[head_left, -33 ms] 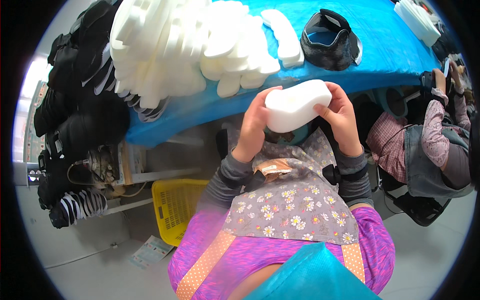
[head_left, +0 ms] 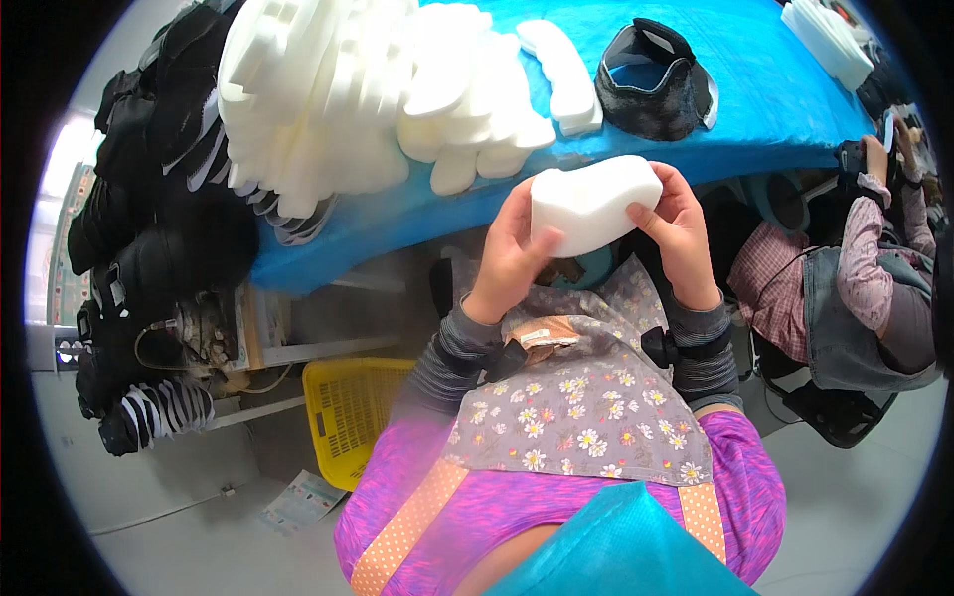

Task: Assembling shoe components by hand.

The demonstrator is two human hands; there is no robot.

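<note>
Between my two hands, above my lap and just in front of the table edge, is a white curved foam pad (head_left: 596, 207). My left hand (head_left: 509, 250) grips its left end, with the thumb at the lower front edge. The right end is gripped by my right hand (head_left: 680, 226), its thumb pressed on the front face and its fingers behind. Beyond them on the table lies a single long white foam piece (head_left: 562, 77). To its right stands a black collar-shaped fabric piece (head_left: 651, 99) with a blue inside.
A blue cover (head_left: 750, 119) lies over the table. Large piles of white foam pieces (head_left: 308, 109) fill its left side, beside hanging black fabric pieces (head_left: 164, 189). More foam (head_left: 830, 45) lies far right. A yellow basket (head_left: 348, 417) stands low left. A co-worker (head_left: 855, 268) sits at right.
My left thumb has come round onto the foam pad's lower front edge. The pad has shifted very slightly; my right hand keeps its grip.
</note>
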